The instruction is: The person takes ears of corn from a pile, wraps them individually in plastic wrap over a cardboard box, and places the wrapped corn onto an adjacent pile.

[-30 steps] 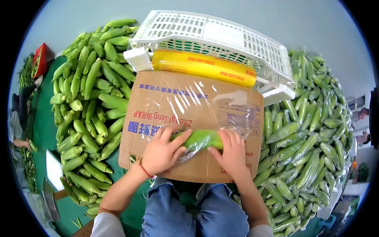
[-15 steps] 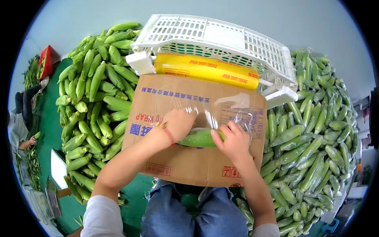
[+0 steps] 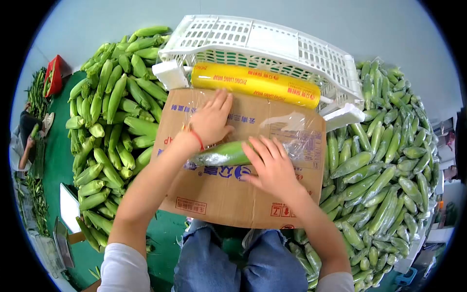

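Note:
My left hand [image 3: 212, 119] lies with fingers stretched out over the clear film on the cardboard box [image 3: 228, 194], its fingertips close to the yellow wrap roll [image 3: 255, 83]. Just below it, an ear of corn [image 3: 221, 154] in shiny film lies across the box. My right hand [image 3: 270, 163] rests on the right end of that ear, fingers spread and the thumb on the near side. Crumpled film [image 3: 296, 146] sticks out beyond the ear's right end. The roll sits on a rod between two white blocks.
Unwrapped corn [image 3: 116, 97] is heaped on the left, film-wrapped corn [image 3: 379, 180] on the right. Behind the roll stands a white plastic crate [image 3: 272, 41]. At the far left are a red basket [image 3: 56, 75] and another person's arm [image 3: 26, 153].
My left hand has moved up the box toward the roll, and its fingers have stretched out. The wrapped ear has shifted slightly up and left, with my right hand still at its right end.

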Available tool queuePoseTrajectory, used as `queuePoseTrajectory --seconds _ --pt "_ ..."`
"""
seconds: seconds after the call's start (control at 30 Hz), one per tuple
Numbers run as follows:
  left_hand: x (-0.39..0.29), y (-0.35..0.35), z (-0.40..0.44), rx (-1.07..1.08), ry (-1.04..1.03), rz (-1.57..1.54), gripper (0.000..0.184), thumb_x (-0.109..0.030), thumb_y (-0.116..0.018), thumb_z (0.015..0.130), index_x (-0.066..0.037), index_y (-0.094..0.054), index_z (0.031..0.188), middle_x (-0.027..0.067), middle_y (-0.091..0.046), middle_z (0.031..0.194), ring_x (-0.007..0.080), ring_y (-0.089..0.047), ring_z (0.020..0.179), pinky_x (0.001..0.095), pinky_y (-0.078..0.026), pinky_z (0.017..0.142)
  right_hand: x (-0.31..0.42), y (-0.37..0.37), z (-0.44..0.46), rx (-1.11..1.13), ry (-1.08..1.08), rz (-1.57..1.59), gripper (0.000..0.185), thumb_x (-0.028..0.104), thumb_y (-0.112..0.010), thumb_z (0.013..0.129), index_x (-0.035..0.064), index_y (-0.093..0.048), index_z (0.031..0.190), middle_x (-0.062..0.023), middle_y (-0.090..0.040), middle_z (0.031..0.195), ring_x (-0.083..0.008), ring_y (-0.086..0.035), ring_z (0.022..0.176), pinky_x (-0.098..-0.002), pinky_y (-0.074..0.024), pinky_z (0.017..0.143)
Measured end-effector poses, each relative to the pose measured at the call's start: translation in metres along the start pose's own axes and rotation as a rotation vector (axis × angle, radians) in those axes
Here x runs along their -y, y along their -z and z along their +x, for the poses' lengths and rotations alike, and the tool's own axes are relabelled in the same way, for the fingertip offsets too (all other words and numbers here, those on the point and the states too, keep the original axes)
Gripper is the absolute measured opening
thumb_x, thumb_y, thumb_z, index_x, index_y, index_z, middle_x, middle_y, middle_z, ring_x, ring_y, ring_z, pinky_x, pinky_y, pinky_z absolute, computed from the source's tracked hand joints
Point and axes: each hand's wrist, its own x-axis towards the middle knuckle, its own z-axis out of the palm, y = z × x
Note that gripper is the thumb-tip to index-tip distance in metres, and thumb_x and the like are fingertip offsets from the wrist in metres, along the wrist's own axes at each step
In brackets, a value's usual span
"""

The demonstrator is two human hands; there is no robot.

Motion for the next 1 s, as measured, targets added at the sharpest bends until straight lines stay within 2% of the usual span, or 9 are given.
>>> queuePoseTrajectory --seconds 0.27,0.43,0.53,0.57,0.7,0.8,0.9,0.93,1.0 --pt "0.003 0.006 0.044 0.519 -0.08 0.057 0.087 -0.028 -0.077 0.073 0.015 -0.034 0.136 0.0296 -0.028 0.148 0.0386 -0.041 0.131 0.037 -0.039 0.107 -0.011 -0.009 0.017 0.198 0.041 0.098 0.054 0.047 -0.077 0.065 0.0068 -0.056 0.094 -0.0115 -0.065 0.079 -0.0289 -0.065 0.071 -0.0406 -0.0525 0.058" --pt "0.007 0.013 0.039 0.478 -0.02 -0.057 0.084 -0.028 -0.077 0.075 0.007 -0.037 0.139 0.0231 -0.03 0.15 0.0379 -0.042 0.131 0.0364 -0.04 0.106 0.037 0.071 -0.065 0.96 -0.079 0.377 0.061 0.063 -0.061 0.077 0.009 -0.06 0.104 -0.0133 -0.068 0.084 -0.0314 -0.068 0.079 -0.0428 -0.0545 0.064" --pt "-0.014 0.006 -0.011 -0.331 -0.134 -0.354 0.064 -0.028 -0.074 0.078 0.0 -0.051 0.131 0.0207 -0.043 0.142 0.0366 -0.046 0.128 0.0417 -0.041 0.105 0.044 0.078 -0.111 0.578 -0.527 0.745 0.064 0.06 -0.06 0.082 0.0058 -0.057 0.114 -0.0162 -0.068 0.093 -0.0282 -0.07 0.076 -0.0433 -0.0554 0.065" --pt "-0.038 0.013 -0.037 -0.403 -0.179 -0.402 0.056 -0.03 -0.071 0.081 -0.004 -0.056 0.127 0.0204 -0.048 0.138 0.0371 -0.045 0.129 0.0459 -0.038 0.107 0.045 0.076 -0.123 0.353 -0.685 0.875 0.065 0.06 -0.059 0.083 0.0049 -0.056 0.118 -0.0166 -0.068 0.094 -0.0273 -0.07 0.075 -0.0431 -0.0556 0.064" --pt "-0.093 0.021 -0.077 -0.434 -0.462 -0.479 0.055 -0.013 -0.058 0.086 -0.019 -0.048 0.139 0.0179 -0.052 0.135 0.0366 -0.043 0.132 0.0518 -0.042 0.103 0.045 0.072 -0.09 0.682 -1.183 2.214 0.08 0.065 -0.048 0.089 0.0059 -0.037 0.143 -0.0214 -0.063 0.087 -0.0266 -0.064 0.06 -0.035 -0.0537 0.052" --pt "-0.125 0.041 -0.06 -0.505 0.217 -2.204 0.056 -0.01 -0.053 0.089 -0.02 -0.038 0.142 0.0163 -0.058 0.119 0.0306 -0.057 0.116 0.0482 -0.053 0.088 0.066 0.041 -0.059 0.62 -0.952 2.675 0.083 0.066 -0.045 0.09 0.0069 -0.03 0.146 -0.0202 -0.059 0.078 -0.024 -0.056 0.05 -0.0335 -0.0487 0.044" --pt "-0.09 0.035 -0.06 -0.37 0.289 -2.179 0.047 -0.01 -0.046 0.091 -0.013 -0.034 0.136 0.0108 -0.056 0.093 0.022 -0.06 0.084 0.0382 -0.055 0.071 0.077 0.015 -0.036 0.547 -0.645 3.108 0.085 0.066 -0.042 0.091 0.0078 -0.024 0.15 -0.019 -0.055 0.07 -0.0214 -0.047 0.039 -0.0321 -0.0437 0.037" --pt "-0.093 0.035 -0.064 -0.468 0.619 -1.973 0.029 -0.009 -0.044 0.093 -0.012 -0.042 0.121 0.0062 -0.047 0.082 0.0178 -0.052 0.066 0.0345 -0.052 0.066 0.07 0.024 -0.036 0.529 -0.873 2.84 0.079 0.053 -0.055 0.091 0.0091 -0.025 0.15 -0.0148 -0.058 0.079 -0.0163 -0.047 0.044 -0.0281 -0.0438 0.041" --pt "-0.073 0.026 -0.079 -0.587 0.696 -1.663 0.021 -0.019 -0.045 0.099 -0.009 -0.045 0.118 0.0059 -0.048 0.083 0.0165 -0.054 0.075 0.0303 -0.05 0.065 0.058 0.033 -0.053 0.409 -1.053 2.138 0.073 0.039 -0.064 0.089 0.008 -0.031 0.147 -0.0109 -0.06 0.088 -0.0137 -0.052 0.053 -0.025 -0.0448 0.047"
